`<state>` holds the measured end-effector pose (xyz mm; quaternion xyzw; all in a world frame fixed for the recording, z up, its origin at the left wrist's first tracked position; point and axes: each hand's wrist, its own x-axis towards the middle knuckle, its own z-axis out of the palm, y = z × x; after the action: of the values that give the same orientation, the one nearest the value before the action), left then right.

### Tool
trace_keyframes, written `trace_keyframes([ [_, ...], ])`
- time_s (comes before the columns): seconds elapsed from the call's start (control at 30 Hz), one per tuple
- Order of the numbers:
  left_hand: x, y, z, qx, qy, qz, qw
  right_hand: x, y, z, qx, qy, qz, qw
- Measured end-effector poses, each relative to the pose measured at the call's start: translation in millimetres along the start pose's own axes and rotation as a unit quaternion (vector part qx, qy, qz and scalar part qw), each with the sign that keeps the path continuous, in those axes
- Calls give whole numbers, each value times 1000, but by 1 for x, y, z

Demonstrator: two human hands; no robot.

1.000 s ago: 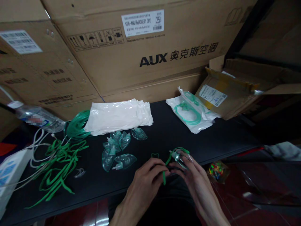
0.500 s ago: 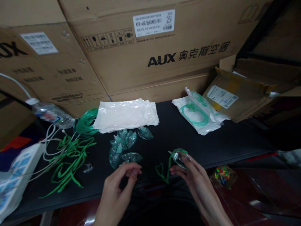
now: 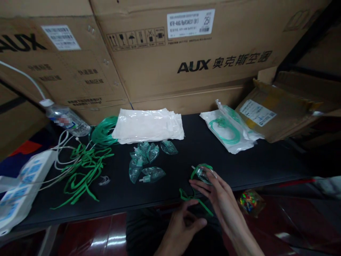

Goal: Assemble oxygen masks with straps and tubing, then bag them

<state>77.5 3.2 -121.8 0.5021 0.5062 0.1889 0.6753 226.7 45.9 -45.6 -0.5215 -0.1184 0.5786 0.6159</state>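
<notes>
In my right hand (image 3: 221,195) is a clear oxygen mask (image 3: 202,170), its fingers closed around the cup. A green elastic strap (image 3: 205,207) trails from the mask past the table's front edge. My left hand (image 3: 183,224) is just below, with thumb and index finger apart and the index fingertip beside the strap; whether it touches is unclear. Several more clear masks (image 3: 153,173) with pale green connectors lie in a group on the black table (image 3: 170,188), left of the held one.
White packets (image 3: 146,124) lie behind the masks, and bagged green tubing (image 3: 226,131) sits beside an open carton (image 3: 261,110). At left are coiled tubing (image 3: 102,131), loose green straps (image 3: 82,174), a bottle (image 3: 66,119) and a power strip (image 3: 29,185). Large boxes (image 3: 149,74) stand behind.
My left hand has moved right and down, from beside the loose masks to the hanging strap. My right hand still holds the mask. The whole view has shifted slightly.
</notes>
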Motion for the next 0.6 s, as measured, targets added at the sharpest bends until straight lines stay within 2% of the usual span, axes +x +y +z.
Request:
trace_keyframes([
  [0.13,5,10,5,-76,-58,41,995,2,1,1,10,2,-3,1000],
  [0.47,-3,17,12,-36,-10,44,998,0,1,0,10,-11,-13,1000],
  [0.53,-8,15,9,-22,-2,66,998,0,1,0,9,-17,-14,1000],
  [0.6,-15,13,5,-3,10,130,991,0,1,0,11,-20,-14,1000],
])
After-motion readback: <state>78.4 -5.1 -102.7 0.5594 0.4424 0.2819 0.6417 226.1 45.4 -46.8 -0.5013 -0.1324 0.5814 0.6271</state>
